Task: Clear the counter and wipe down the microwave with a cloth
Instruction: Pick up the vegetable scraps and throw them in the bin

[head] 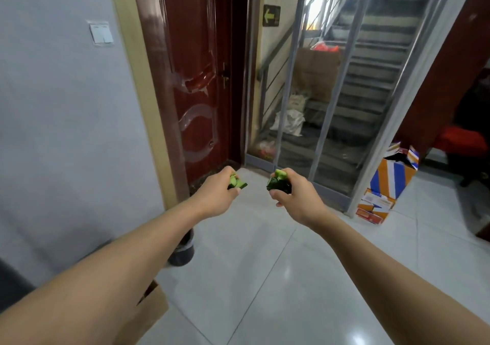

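My left hand grips a few light and dark green cucumber pieces, held out in front of me over the floor. My right hand grips a clump of dark green cucumber scraps at about the same height, a short gap to the right. Both arms stretch forward. The counter, the microwave and the cloth are out of view.
A dark bin with a liner stands by the wall under my left forearm. A brown cardboard box sits lower left. A red-brown door is ahead, a glass partition with stairs behind it. Colourful cartons stand right on the tiled floor.
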A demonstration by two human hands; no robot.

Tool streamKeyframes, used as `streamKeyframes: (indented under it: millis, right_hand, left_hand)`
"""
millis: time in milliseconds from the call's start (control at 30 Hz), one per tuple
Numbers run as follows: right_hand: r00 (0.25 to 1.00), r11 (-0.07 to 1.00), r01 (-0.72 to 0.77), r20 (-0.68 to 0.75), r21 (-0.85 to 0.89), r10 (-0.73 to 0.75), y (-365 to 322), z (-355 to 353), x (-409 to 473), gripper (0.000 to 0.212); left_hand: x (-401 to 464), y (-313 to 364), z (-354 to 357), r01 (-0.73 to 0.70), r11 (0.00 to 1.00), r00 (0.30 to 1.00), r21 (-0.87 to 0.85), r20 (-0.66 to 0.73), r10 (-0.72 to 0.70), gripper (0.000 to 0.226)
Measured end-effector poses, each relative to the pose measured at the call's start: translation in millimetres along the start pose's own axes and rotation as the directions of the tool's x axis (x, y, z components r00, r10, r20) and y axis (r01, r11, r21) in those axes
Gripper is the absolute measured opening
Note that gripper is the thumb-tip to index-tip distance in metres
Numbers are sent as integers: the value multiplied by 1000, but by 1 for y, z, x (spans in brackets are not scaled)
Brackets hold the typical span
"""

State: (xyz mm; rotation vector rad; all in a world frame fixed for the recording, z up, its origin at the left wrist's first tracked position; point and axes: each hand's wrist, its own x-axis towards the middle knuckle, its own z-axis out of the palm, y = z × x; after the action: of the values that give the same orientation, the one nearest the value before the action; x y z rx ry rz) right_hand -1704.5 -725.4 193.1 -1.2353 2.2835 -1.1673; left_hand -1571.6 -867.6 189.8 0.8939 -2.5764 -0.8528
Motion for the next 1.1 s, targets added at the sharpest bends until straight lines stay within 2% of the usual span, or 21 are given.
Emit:
streamKeyframes:
  millis: [267,500,700,1100]
  right_hand:
    - [980,991,132,144,38,-136,32,1,137,24]
    - [929,975,218,294,50,-223,68,-14,264,25]
    - [893,964,254,366,75,-264,94,-8,348,24]
    - [805,942,317,493,115,-331,98,62,531,26]
  left_hand:
    - [104,-17,11,157,987,985,-42,-67,-160,13]
    - [196,-5,29,305,948,930,-91,-184,-317,13]
    - [259,-4,42,390,912,894,-125,-188,-408,11]
    - [399,-86,10,496,855,814,-155,-260,-519,15]
